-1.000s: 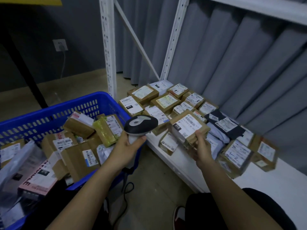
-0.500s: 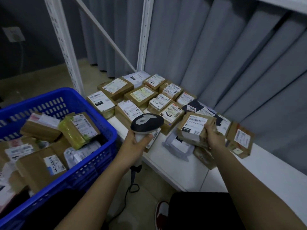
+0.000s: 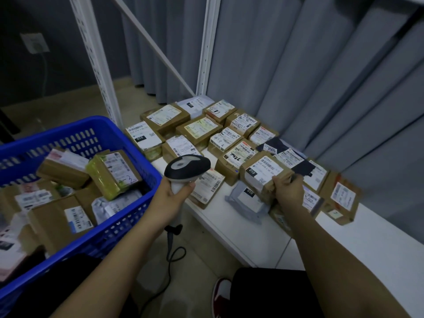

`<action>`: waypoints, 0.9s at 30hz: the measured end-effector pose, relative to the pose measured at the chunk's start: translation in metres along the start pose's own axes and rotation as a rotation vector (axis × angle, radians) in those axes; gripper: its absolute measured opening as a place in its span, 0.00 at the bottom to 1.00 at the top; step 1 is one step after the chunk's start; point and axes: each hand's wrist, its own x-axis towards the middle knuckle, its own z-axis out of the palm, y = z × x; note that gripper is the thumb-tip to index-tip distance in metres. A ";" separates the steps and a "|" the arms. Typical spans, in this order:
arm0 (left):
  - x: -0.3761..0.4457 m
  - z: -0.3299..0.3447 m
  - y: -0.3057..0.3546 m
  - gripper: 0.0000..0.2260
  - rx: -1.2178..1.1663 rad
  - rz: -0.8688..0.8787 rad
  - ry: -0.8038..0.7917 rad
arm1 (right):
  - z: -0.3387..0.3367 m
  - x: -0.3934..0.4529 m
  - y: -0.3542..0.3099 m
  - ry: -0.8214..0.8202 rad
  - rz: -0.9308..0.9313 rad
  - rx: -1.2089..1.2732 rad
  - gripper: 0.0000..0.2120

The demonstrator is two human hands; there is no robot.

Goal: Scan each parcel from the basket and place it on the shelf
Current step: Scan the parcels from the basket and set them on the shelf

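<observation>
My right hand grips a brown cardboard parcel with a white label, held just above the parcels lying on the white shelf. My left hand holds a black-and-grey barcode scanner by its handle, left of that parcel, its head over the shelf's front edge. The blue plastic basket at the left holds several parcels, among them a yellow-green wrapped box.
Several labelled boxes and bags cover the shelf's left part; bare white board lies to the right. White shelf uprights rise behind the basket. Grey curtains hang behind. The scanner cable trails on the floor. My knee and red shoe are below.
The view has swung to the right and the basket has slid left in frame. My right hand has carried the parcel rightwards over the shelf's parcels. The scanner stays in my left hand.
</observation>
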 end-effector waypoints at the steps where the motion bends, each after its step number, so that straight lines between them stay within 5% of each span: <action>1: -0.001 -0.002 0.000 0.21 -0.001 0.003 0.012 | 0.000 -0.001 0.001 -0.036 -0.029 -0.004 0.28; 5: -0.008 -0.011 0.003 0.21 0.037 -0.002 0.041 | 0.003 -0.008 0.003 -0.043 -0.108 -0.080 0.24; 8: -0.012 -0.019 0.006 0.19 0.047 -0.004 0.053 | 0.011 -0.015 0.005 0.033 -0.362 -0.464 0.23; 12: -0.018 -0.038 0.008 0.22 0.026 -0.020 0.075 | 0.026 -0.029 -0.003 -0.119 -0.540 -0.932 0.21; 15: -0.021 -0.053 0.009 0.22 0.005 -0.014 0.100 | 0.045 -0.055 -0.012 -0.140 -0.742 -0.967 0.24; 18: -0.024 -0.065 0.010 0.19 0.001 0.006 0.107 | 0.081 -0.084 -0.014 -0.403 -0.945 -0.906 0.23; 21: -0.027 -0.077 0.009 0.19 0.012 0.031 0.127 | 0.117 -0.104 -0.005 -0.576 -0.918 -0.983 0.23; 27: -0.031 -0.111 0.006 0.22 0.004 0.043 0.151 | 0.151 -0.119 0.009 -0.618 -0.686 -1.061 0.29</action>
